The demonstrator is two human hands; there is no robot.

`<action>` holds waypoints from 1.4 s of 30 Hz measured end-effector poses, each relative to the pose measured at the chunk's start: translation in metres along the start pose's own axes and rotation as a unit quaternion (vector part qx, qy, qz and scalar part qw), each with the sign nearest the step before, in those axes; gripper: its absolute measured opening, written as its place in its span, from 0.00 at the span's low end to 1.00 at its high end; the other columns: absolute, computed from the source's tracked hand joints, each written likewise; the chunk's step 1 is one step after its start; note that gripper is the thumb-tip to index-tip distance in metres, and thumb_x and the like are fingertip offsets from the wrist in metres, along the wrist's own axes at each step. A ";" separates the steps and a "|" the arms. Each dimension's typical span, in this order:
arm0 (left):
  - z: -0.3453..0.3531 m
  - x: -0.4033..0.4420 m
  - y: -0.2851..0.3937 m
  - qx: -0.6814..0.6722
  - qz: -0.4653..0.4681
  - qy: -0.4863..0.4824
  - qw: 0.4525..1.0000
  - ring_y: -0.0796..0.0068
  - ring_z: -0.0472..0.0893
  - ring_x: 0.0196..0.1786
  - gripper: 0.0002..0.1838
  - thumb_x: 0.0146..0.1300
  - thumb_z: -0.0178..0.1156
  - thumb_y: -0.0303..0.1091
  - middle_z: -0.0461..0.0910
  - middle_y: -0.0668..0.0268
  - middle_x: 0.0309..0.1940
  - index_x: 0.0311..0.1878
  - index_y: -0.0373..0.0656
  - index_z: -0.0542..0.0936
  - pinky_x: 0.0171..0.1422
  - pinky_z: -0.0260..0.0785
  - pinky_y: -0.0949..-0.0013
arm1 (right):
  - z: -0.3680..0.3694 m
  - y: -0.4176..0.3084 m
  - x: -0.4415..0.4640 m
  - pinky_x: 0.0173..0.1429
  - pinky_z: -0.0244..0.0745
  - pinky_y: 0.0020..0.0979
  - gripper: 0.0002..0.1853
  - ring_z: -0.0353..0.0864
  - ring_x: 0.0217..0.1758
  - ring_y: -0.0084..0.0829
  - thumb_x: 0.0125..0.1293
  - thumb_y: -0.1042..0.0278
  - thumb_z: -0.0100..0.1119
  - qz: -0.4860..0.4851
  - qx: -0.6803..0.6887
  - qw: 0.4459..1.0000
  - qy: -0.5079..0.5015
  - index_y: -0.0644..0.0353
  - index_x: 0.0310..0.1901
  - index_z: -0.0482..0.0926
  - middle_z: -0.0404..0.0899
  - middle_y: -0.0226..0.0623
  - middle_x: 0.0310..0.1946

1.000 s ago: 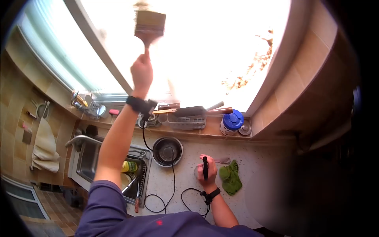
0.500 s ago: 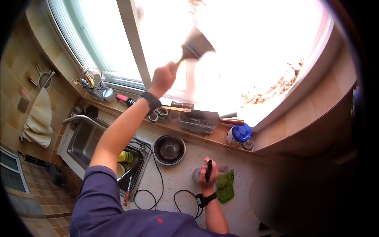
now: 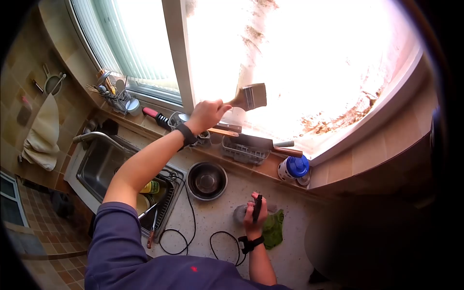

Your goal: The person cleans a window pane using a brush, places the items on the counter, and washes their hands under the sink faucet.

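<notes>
My left hand is raised before the window, closed round the handle of a wide flat brush; its bristles point right, close to the glass. Low over the counter, my right hand has its fingers curled, with a black strap or object across it. What those fingers hold is hard to make out; a greyish, translucent thing shows at their left. Just right of that hand lies a green cloth on the counter.
A metal bowl stands beside the sink. On the sill are a grey basket, a large knife and a blue-lidded container. Black cables loop over the counter. A bottle lies in the sink rack.
My left hand has come down and right with the brush, which has turned from upright to pointing right. The view has shifted. My right hand stays beside the green cloth.
</notes>
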State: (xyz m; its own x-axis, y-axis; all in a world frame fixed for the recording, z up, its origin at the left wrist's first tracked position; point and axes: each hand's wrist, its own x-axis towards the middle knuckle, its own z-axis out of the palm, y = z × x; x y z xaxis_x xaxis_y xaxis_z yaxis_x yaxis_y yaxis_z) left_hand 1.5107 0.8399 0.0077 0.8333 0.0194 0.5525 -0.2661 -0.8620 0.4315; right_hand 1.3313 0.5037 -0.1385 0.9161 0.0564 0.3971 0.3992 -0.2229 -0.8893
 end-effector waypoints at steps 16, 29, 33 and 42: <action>0.012 -0.018 -0.017 -0.055 -0.073 0.035 0.995 0.44 0.81 0.27 0.26 0.77 0.59 0.50 0.77 0.45 0.20 0.28 0.36 0.79 0.32 0.70 0.52 | 0.000 -0.003 0.000 0.47 0.81 0.30 0.17 0.84 0.41 0.33 0.65 0.73 0.55 -0.004 -0.004 1.000 -0.001 0.65 0.54 0.78 0.83 0.45 0.52; -0.019 0.013 -0.013 -0.082 -0.056 0.177 0.979 0.46 0.76 0.21 0.25 0.77 0.59 0.48 0.74 0.50 0.17 0.27 0.37 0.77 0.26 0.65 0.53 | 0.001 -0.006 0.004 0.47 0.83 0.34 0.16 0.86 0.51 0.43 0.63 0.76 0.58 0.002 0.002 1.000 0.001 0.65 0.53 0.78 0.84 0.49 0.52; -0.014 0.036 0.000 -0.152 -0.144 0.225 0.952 0.57 0.70 0.19 0.26 0.79 0.57 0.48 0.74 0.49 0.18 0.28 0.36 0.75 0.28 0.64 0.56 | 0.002 -0.006 0.003 0.47 0.81 0.29 0.15 0.84 0.41 0.29 0.66 0.74 0.55 -0.022 -0.009 1.000 0.011 0.66 0.53 0.78 0.84 0.44 0.52; -0.038 0.084 0.041 -0.173 -0.084 0.249 0.949 0.63 0.67 0.17 0.24 0.79 0.57 0.45 0.70 0.53 0.16 0.28 0.37 0.75 0.26 0.63 0.62 | -0.003 -0.003 0.001 0.59 0.80 0.41 0.16 0.85 0.53 0.48 0.61 0.78 0.60 -0.033 -0.007 0.999 0.004 0.63 0.53 0.79 0.84 0.50 0.50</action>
State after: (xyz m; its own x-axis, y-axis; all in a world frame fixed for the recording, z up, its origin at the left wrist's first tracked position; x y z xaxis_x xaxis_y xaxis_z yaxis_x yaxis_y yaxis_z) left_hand 1.5509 0.8256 0.0990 0.5687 0.4532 0.6865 -0.3652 -0.6087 0.7044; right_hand 1.3312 0.5017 -0.1344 0.8871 0.0642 0.4571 0.4588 -0.2323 -0.8576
